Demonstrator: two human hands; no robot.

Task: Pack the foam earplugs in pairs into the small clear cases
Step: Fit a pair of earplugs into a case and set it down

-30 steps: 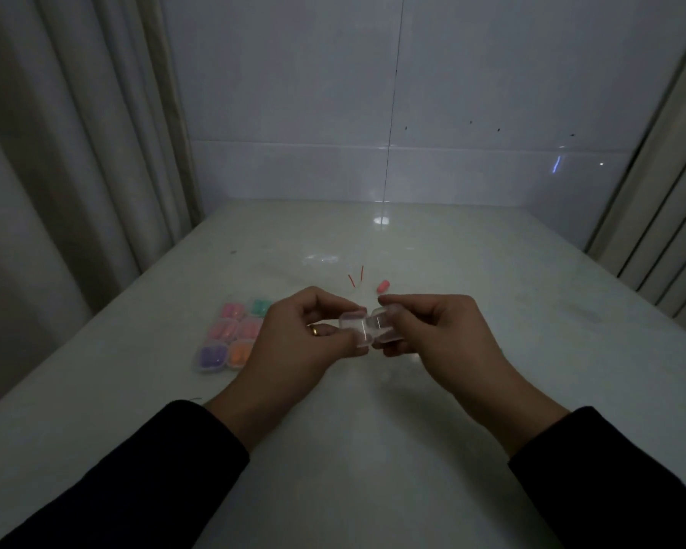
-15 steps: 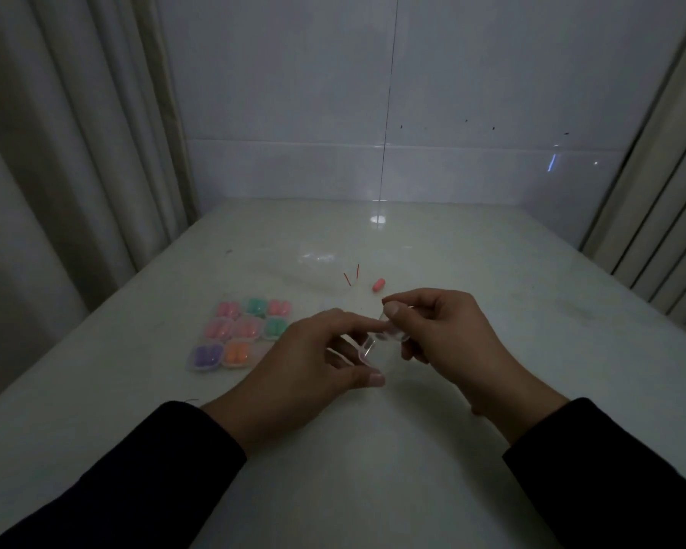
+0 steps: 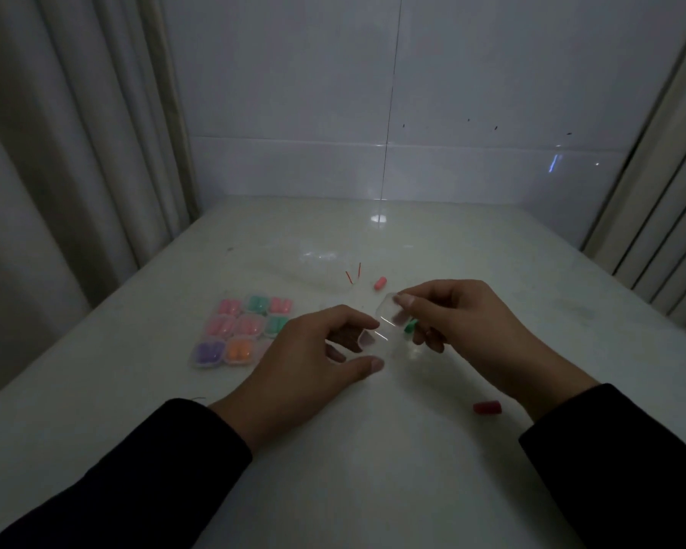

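1. While the right hand hovers over the middle of the table, its thumb and forefinger pinch the raised lid of a small clear case, which hangs open between the two hands.
2. Just below the right hand's fingers shows a green earplug; whether the hand holds it cannot be told.
3. Beside the case, the left hand has its fingers loosely curled and spread, the tips at the case's lower half, where a pale pinkish shape shows; no firm grip can be made out.
4. On the table beside the right wrist lies a red earplug, and a pink earplug lies beyond the hands, near two thin red sticks.
5. To the left, filled cases sit together in rows, holding pink, green, purple and orange plugs.
6. Dark sleeves cover both forearms, curtains hang at either side, and a tiled wall stands behind.
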